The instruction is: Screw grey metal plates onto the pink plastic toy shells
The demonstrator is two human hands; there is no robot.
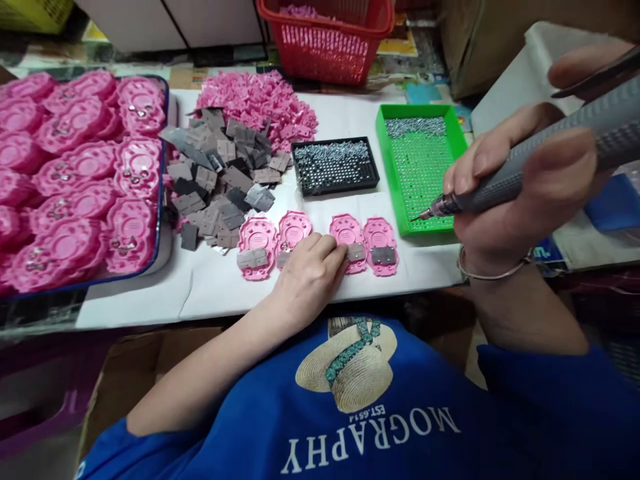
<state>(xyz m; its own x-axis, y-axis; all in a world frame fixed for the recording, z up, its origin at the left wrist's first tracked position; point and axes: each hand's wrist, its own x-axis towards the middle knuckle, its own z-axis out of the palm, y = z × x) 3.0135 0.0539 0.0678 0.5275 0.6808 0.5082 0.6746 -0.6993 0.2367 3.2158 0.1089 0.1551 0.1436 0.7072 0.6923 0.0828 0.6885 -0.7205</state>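
My right hand (pixel 530 167) is wrapped round a grey electric screwdriver (pixel 525 160), its tip down at the near edge of a green tray (pixel 420 160) of small screws. Four pink plastic pieces (pixel 259 233) lie in a row on the white board, each with a grey plate (pixel 383 255) across its lower part. My left hand (pixel 313 277) rests over the second and third pieces, fingers curled together by a grey plate; what they hold, if anything, is hidden. A black tray (pixel 336 165) of screws sits behind the row.
At the left, a large tray (pixel 163 227) holds stacked pink pieces. Beside it are a heap of grey plates (pixel 220 173) and a pile of small pink parts (pixel 265 100). A red basket (pixel 327 50) stands at the back, and a white box (pixel 535 73) is at the right.
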